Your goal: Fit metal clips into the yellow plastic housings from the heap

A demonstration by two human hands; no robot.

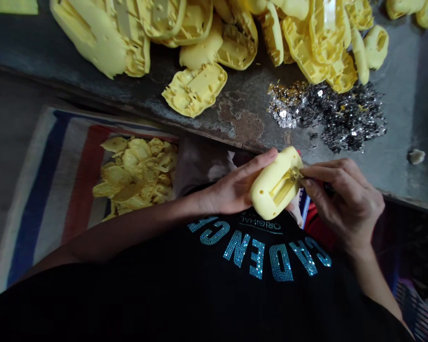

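Observation:
My left hand (231, 185) grips a rounded yellow moulded plastic shell (266, 194) from below, its fingers curling over the shell's upper edge. The shell's hollow side faces up and shows a ribbed slot (284, 185). My right hand (344, 204) pinches at the shell's right end, beside that slot. Anything small between its fingertips is too hidden to tell. A heap of similar yellow shells (303, 42) lies beyond both hands.
A worn, stained metal table edge (214, 114) runs across the view. On it lies a pile of silver and gold sequin-like bits (342, 118). To the left, a striped woven sack (53, 190) holds yellow plastic scraps (135, 171). My dark rhinestone-lettered shirt (257, 256) fills the bottom.

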